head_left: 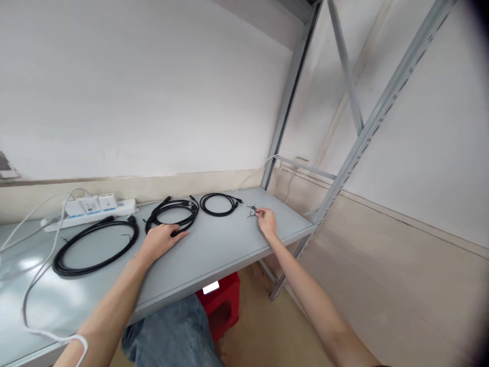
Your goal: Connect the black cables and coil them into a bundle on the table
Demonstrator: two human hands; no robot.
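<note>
My left hand [162, 240] is at the near side of a coiled black cable [193, 224], its fingers closed over the loop where it lies on the table. Towards the table's right end, my right hand [266, 220] pinches at some thin black twist ties [252, 208]; several of their wiry ends stick out past the fingertips. A smaller black cable coil [218, 214] lies between the two hands, further back. Left of my left hand rests a larger black cable loop [91, 266], with a small tie on it.
A white power strip [118, 209] with plugged-in chargers stands along the wall. White cords [26, 300] run over the table's left side and across my left forearm. Grey metal shelf posts [344, 176] rise at the right. Below the table edge is a red stool [225, 306] with a phone-like bright screen [211, 288].
</note>
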